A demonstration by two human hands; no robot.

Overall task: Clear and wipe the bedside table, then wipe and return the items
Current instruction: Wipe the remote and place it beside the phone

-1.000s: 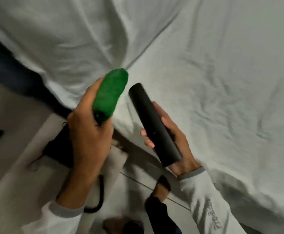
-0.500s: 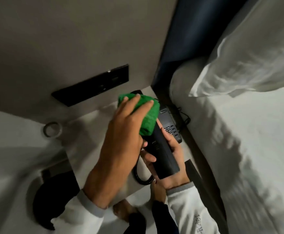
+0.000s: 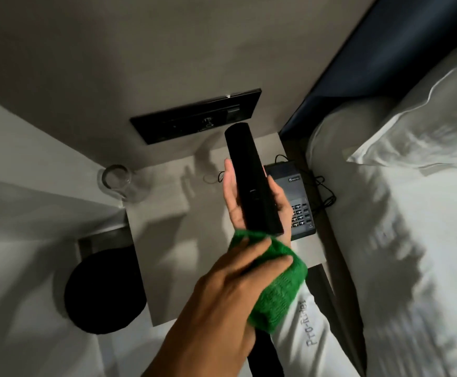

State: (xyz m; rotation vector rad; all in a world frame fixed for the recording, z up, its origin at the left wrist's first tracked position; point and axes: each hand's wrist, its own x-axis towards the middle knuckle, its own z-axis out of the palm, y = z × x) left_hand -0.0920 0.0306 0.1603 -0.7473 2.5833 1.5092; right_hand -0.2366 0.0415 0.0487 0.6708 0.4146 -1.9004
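Note:
My right hand (image 3: 231, 198) holds a long black remote (image 3: 250, 180) upright above the bedside table (image 3: 173, 240), fingers wrapped round its lower half. My left hand (image 3: 221, 289) grips a green cloth (image 3: 277, 284) bunched just below the remote's bottom end, over my right wrist. The cloth touches or nearly touches the remote's lower edge. The remote's upper half is bare.
A dark telephone (image 3: 300, 210) with a keypad and cords sits at the table's right side. A clear glass (image 3: 118, 183) stands at the back left corner. A black wall panel (image 3: 194, 115) is behind. A black round object (image 3: 102, 292) lies left on the floor; the white bed (image 3: 398, 254) is right.
My view swung from the bed to the bedside table. The green cloth went from the remote's upper end down its length to its bottom end. My right hand kept hold of the remote.

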